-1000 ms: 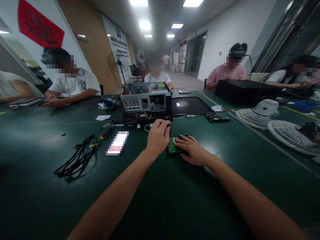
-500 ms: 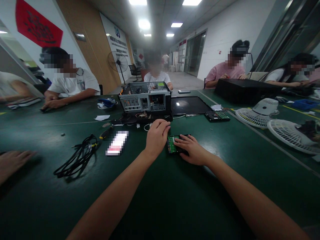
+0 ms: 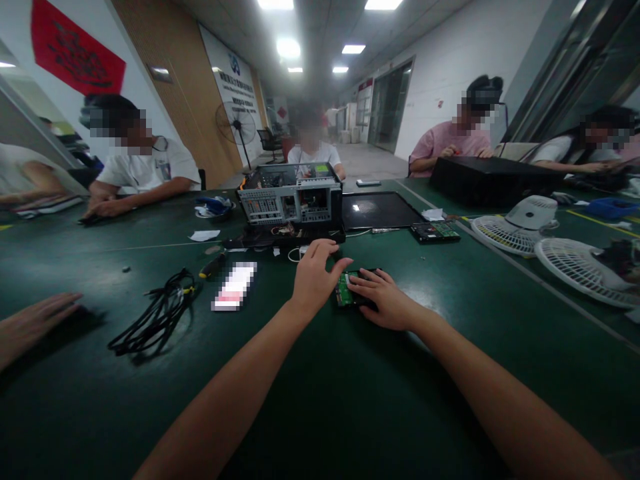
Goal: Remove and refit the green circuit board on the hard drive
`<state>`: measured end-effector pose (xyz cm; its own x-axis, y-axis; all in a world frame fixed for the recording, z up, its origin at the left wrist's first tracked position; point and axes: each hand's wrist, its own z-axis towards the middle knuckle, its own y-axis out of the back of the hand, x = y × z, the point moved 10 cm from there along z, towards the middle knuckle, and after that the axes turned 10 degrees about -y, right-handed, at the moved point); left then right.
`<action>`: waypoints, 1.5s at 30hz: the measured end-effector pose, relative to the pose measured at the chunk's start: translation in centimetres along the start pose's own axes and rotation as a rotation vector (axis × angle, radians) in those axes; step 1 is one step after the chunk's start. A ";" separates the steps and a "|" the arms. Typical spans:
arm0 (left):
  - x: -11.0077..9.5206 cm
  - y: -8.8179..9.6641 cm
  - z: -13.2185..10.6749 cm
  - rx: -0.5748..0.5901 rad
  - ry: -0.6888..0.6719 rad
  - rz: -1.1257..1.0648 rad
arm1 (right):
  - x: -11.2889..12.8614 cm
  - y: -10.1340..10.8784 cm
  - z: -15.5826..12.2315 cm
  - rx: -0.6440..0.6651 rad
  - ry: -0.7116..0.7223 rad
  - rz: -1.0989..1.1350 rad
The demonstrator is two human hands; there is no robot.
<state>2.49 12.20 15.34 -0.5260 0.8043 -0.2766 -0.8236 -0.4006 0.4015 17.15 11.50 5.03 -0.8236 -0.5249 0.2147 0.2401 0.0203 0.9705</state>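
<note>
A hard drive (image 3: 345, 287), its green circuit board facing up, lies flat on the green table in front of me. My right hand (image 3: 383, 297) holds it from the right, fingers spread over the board and thumb by the near edge. Just left of the drive, my left hand (image 3: 316, 275) is raised a little, with the thumb apart from the fingers and nothing visible in it. Beyond both hands stands an opened computer case (image 3: 290, 203), with loose wires at its base. A white cable loop (image 3: 294, 255) is partly hidden behind my left hand.
Left of my arms lie a phone (image 3: 234, 287), a screwdriver (image 3: 213, 265) and coiled black cables (image 3: 160, 317). Another person's hand (image 3: 43, 323) rests at far left. A black panel (image 3: 385, 212), a second drive (image 3: 435, 233) and white fan parts (image 3: 575, 267) lie to the right.
My left thumb has moved away from the fingers, opening a hand that was pinched together. My right hand and the hard drive stay put. The other person's hand at left has shifted slightly.
</note>
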 end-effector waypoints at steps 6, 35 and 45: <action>0.3 0.5 0.1 -0.031 0.018 0.015 | 0.0 0.0 0.0 -0.016 0.013 0.002; 0.2 0.7 0.6 0.036 0.035 0.116 | 0.9 0.8 -0.1 -0.052 0.049 0.040; -0.6 0.4 0.9 0.061 -0.017 0.082 | 0.5 0.5 0.0 -0.052 0.056 0.041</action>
<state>2.63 11.91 16.45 -0.5870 0.7773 -0.2263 -0.7634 -0.4383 0.4744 16.83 11.23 5.58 -0.7826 -0.5716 0.2467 0.3008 -0.0001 0.9537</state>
